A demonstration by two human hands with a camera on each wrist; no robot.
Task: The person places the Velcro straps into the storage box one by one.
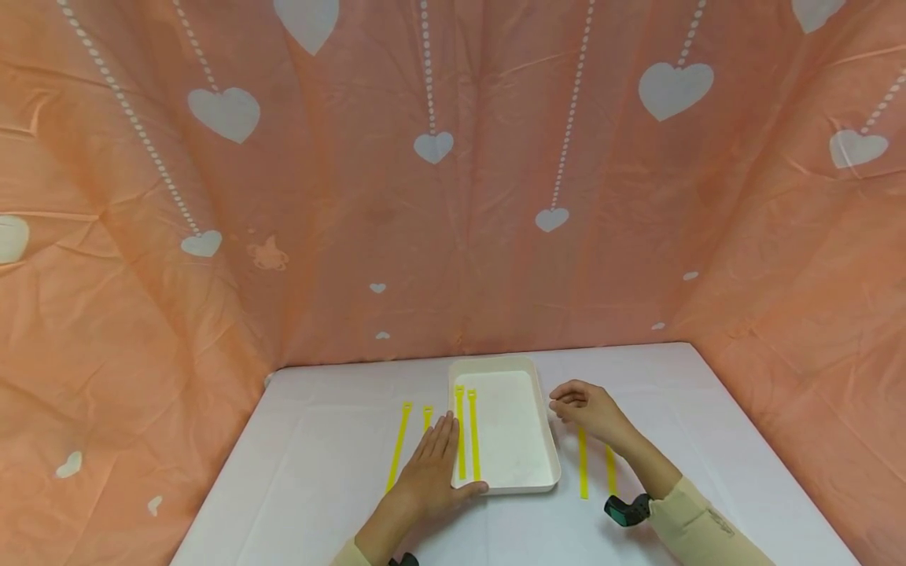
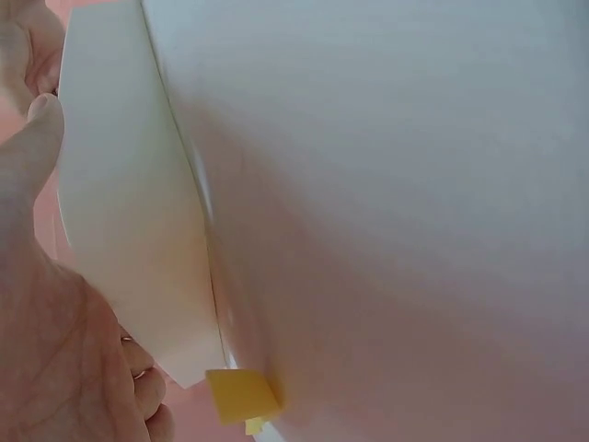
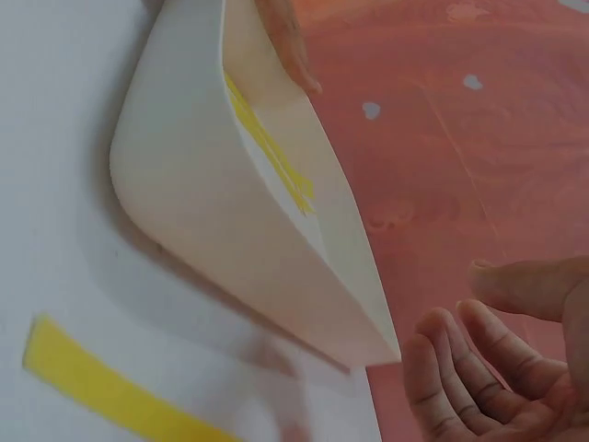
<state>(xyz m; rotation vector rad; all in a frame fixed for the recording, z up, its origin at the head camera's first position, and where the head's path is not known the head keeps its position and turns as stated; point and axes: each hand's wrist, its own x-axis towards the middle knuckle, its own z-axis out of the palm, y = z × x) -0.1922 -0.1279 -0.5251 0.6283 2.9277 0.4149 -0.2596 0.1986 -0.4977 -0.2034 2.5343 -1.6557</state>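
A white rectangular tray holds two flat yellow straps with slotted heads, lying side by side along its left. My left hand lies at the tray's left edge, its fingers straight and its thumb at the near left corner. Under and beside that hand are two more yellow straps, one partly hidden. My right hand hovers just right of the tray above another pair of yellow straps. In the right wrist view its fingers are loosely bent, with nothing visible between them and the thumb.
A white-covered table carries everything. Pink-orange cloth printed with white hearts hangs behind and at both sides. A dark wrist device sits on the right wrist, by the beige sleeve.
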